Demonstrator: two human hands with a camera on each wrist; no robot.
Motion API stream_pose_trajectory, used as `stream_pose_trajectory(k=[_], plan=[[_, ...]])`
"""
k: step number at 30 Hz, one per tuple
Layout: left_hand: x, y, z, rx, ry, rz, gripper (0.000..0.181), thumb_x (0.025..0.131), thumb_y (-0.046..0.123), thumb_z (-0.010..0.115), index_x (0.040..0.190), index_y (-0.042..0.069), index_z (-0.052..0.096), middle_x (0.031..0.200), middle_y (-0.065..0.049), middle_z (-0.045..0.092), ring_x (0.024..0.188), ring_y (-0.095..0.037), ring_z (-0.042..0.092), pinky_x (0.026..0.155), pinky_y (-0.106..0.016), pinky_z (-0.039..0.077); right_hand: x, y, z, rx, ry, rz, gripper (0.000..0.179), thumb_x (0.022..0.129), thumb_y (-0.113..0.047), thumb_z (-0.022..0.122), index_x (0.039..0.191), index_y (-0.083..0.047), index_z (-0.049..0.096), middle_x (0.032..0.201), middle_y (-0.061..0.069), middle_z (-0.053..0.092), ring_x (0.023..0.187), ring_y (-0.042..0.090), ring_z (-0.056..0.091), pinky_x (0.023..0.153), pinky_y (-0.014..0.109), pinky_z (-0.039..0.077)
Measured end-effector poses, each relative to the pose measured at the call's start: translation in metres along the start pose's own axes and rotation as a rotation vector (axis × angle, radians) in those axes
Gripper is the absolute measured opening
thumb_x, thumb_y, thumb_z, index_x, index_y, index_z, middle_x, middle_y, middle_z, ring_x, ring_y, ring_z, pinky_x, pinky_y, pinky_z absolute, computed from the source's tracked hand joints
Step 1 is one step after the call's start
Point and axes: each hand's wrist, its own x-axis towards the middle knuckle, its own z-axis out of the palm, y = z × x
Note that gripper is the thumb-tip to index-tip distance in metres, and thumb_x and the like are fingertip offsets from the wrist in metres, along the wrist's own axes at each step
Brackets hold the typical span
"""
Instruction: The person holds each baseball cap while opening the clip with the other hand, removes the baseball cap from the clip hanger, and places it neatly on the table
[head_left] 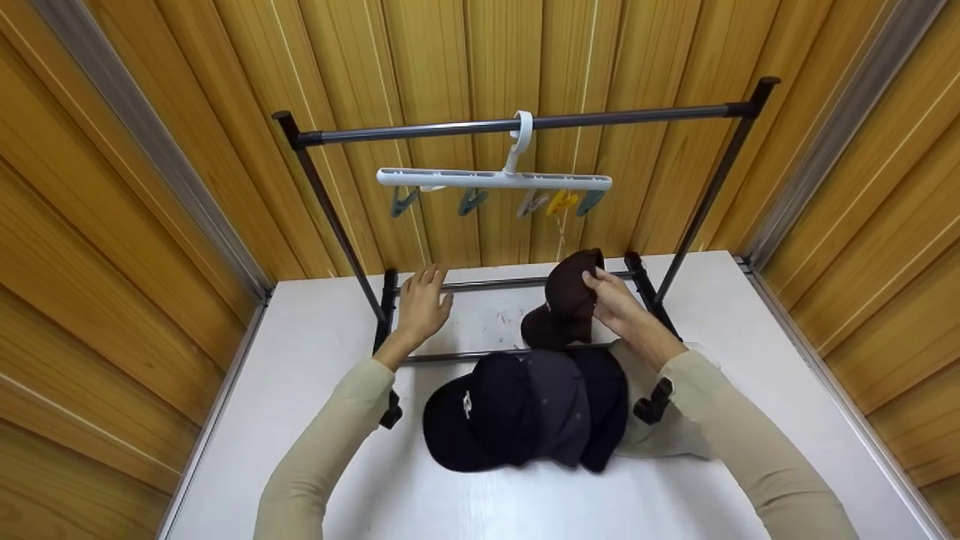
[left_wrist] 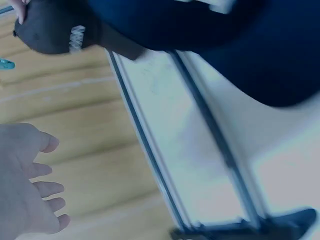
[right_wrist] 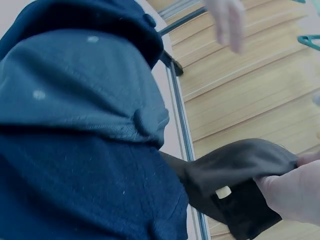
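Observation:
A dark brown baseball cap [head_left: 571,289] is pinched at its back edge by my right hand [head_left: 616,304], above the low bars of a rack. Its brim points down and to the left. In the right wrist view the thumb presses on the brown cap [right_wrist: 240,165] near a light tag. My left hand [head_left: 424,306] hovers over the rack's left side, fingers spread and holding nothing. Below both hands lies a row of nested caps: a black cap [head_left: 506,409] with a white logo in front, then a dark grey cap [head_left: 556,405] and another dark cap [head_left: 602,405].
A white clip hanger [head_left: 495,178] with several pegs hangs from the rack's top bar [head_left: 420,130]. Beneath my right forearm lies a pale cap [head_left: 660,442]. Wood-patterned walls [head_left: 120,247] enclose the white floor [head_left: 285,360] on the back and sides.

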Motion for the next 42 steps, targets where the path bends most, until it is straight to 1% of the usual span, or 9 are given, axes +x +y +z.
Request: stream_pose_trajectory(k=[4, 8, 13, 18, 21, 23, 28, 36, 42], plan=[[-0.025, -0.029, -0.007, 0.025, 0.007, 0.001, 0.051, 0.092, 0.012, 0.069, 0.14, -0.001, 0.058, 0.146, -0.026, 0.057, 0.142, -0.044, 0.047, 0.117, -0.064, 0.034, 0.0, -0.009, -0.004, 0.161, 0.03, 0.017, 0.059, 0.111, -0.02, 0.032, 0.166, -0.014, 0.009, 0.161, 0.006, 0.034, 0.135, 0.011, 0.048, 0.107, 0.023, 0.047], [-0.051, -0.048, -0.019, 0.053, 0.028, 0.005, 0.055, 0.092, 0.012, 0.071, 0.144, 0.001, 0.056, 0.15, -0.023, 0.054, 0.145, -0.042, 0.043, 0.12, -0.065, 0.027, -0.001, -0.017, 0.001, 0.286, 0.055, -0.008, 0.059, 0.111, -0.021, 0.029, 0.166, -0.019, 0.006, 0.172, 0.001, 0.017, 0.156, 0.014, 0.023, 0.125, 0.029, 0.03], [-0.083, -0.057, -0.031, 0.053, 0.067, 0.018, 0.059, 0.091, 0.013, 0.074, 0.145, 0.002, 0.055, 0.153, -0.023, 0.051, 0.147, -0.043, 0.04, 0.121, -0.067, 0.023, -0.002, -0.025, 0.007, 0.392, 0.023, -0.064, 0.058, 0.112, -0.019, 0.025, 0.166, -0.026, 0.004, 0.174, -0.002, 0.006, 0.16, 0.013, 0.01, 0.13, 0.032, 0.014], [-0.099, -0.065, -0.033, 0.071, 0.099, 0.035, 0.057, 0.092, 0.016, 0.073, 0.145, 0.003, 0.055, 0.152, -0.023, 0.051, 0.146, -0.044, 0.041, 0.12, -0.067, 0.026, -0.005, -0.03, 0.013, 0.495, -0.025, -0.089, 0.06, 0.112, -0.018, 0.023, 0.165, -0.032, -0.002, 0.174, -0.008, 0.0, 0.16, 0.009, 0.004, 0.131, 0.03, 0.009], [-0.105, -0.071, -0.031, 0.092, 0.089, 0.023, 0.057, 0.093, 0.019, 0.073, 0.145, 0.003, 0.056, 0.153, -0.023, 0.051, 0.146, -0.044, 0.041, 0.119, -0.066, 0.027, -0.006, -0.029, 0.019, 0.518, -0.031, -0.075, 0.059, 0.112, -0.019, 0.024, 0.166, -0.031, 0.001, 0.174, -0.006, 0.009, 0.159, 0.009, 0.012, 0.13, 0.031, 0.016], [-0.109, -0.076, -0.031, 0.104, 0.078, 0.012, 0.058, 0.092, 0.02, 0.074, 0.145, 0.003, 0.056, 0.153, -0.023, 0.05, 0.146, -0.044, 0.041, 0.119, -0.066, 0.027, -0.007, -0.027, 0.025, 0.514, -0.041, -0.067, 0.058, 0.112, -0.02, 0.025, 0.166, -0.028, 0.005, 0.169, -0.002, 0.023, 0.155, 0.011, 0.023, 0.126, 0.032, 0.026], [-0.116, -0.084, -0.034, 0.109, 0.073, -0.013, 0.061, 0.092, 0.024, 0.075, 0.146, 0.004, 0.055, 0.155, -0.024, 0.048, 0.148, -0.045, 0.039, 0.12, -0.067, 0.026, -0.011, -0.017, 0.048, 0.478, -0.1, -0.05, 0.057, 0.112, -0.02, 0.03, 0.166, -0.022, 0.012, 0.131, -0.003, 0.057, 0.125, 0.012, 0.052, 0.102, 0.031, 0.048], [-0.123, -0.088, -0.037, 0.11, 0.062, -0.038, 0.061, 0.093, 0.026, 0.074, 0.146, 0.003, 0.054, 0.155, -0.025, 0.047, 0.148, -0.045, 0.038, 0.12, -0.066, 0.026, -0.021, 0.013, 0.092, 0.4, -0.214, 0.003, 0.055, 0.112, -0.016, 0.034, 0.164, -0.014, 0.017, 0.122, -0.004, 0.066, 0.112, 0.01, 0.064, 0.095, 0.03, 0.054], [-0.126, -0.086, -0.036, 0.095, 0.117, -0.032, 0.058, 0.093, 0.022, 0.073, 0.145, 0.002, 0.056, 0.153, -0.025, 0.05, 0.146, -0.044, 0.041, 0.12, -0.064, 0.028, -0.026, 0.05, 0.11, 0.349, -0.298, 0.074, 0.037, 0.111, -0.016, 0.038, 0.148, -0.012, 0.042, 0.115, 0.0, 0.071, 0.106, 0.014, 0.068, 0.092, 0.033, 0.056]])
